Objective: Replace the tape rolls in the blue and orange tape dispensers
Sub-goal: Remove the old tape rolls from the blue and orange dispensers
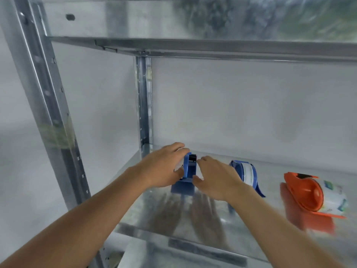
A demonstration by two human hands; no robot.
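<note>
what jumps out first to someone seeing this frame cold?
Two bare forearms reach to mid-shelf, where the left hand and right hand close on a blue dispenser from either side. Right of them a second blue dispenser holds a roll, and an orange dispenser with a roll lies near the right edge. All sit on a shiny metal shelf that mirrors the hands.

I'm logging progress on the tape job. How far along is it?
Done, it seems: the orange dispenser on the metal shelf carries a roll, and so does a second blue dispenser beside it. In hand: the left hand and right hand close on either side of the blue dispenser, where no roll shows. Left: fitting that one. Whether the loaded rolls are new, I cannot tell.
</note>
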